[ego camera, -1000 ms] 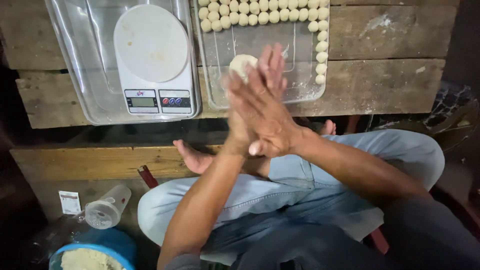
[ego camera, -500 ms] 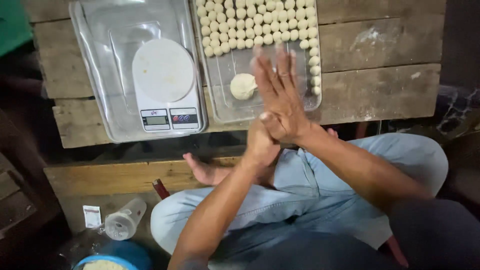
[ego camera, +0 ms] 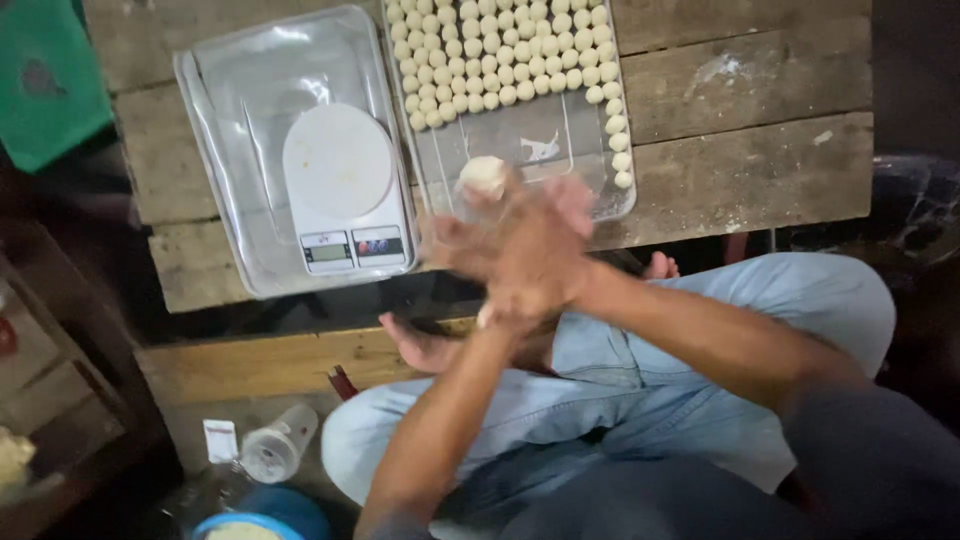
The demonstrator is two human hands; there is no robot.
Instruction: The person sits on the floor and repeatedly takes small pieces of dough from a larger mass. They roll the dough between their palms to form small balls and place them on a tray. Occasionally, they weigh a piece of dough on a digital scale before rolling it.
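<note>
so your two palms are pressed flat together right over the near edge of the bench (ego camera: 760,170), and they're motion-blurred. your right hand (ego camera: 545,245) sits on top with its fingers (ego camera: 572,195) stretched out straight, and your left hand (ego camera: 470,250) is underneath, palm up. can't tell if there's a bit of dough squeezed between them since the palms hide whatever's in there, so i won't guess. fingers aren't curled round anything visible, just flat against each other.

just past your fingertips there's a bigger dough lump (ego camera: 483,176) sitting in the clear tray (ego camera: 625,205), on the bare near part of it. makes sense it's parked there, closest to you. the far end of that tray is packed with neat rows of small dough balls (ego camera: 500,50), plus a single line running down the right wall, so the open patch stays near your hands.

left of that, touching or nearly touching it, is a second clear tray (ego camera: 215,150) with a white kitchen scale (ego camera: 340,185) inside it, display facing you so you can read it from where you sit.

you're cross-legged on the floor in light jeans (ego camera: 700,400), bare foot (ego camera: 425,348) tucked under the bench edge. down by your left knee there's a clear plastic cup (ego camera: 278,445) on its side and a blue tub (ego camera: 262,518) with something pale in it, both within reach.
</note>
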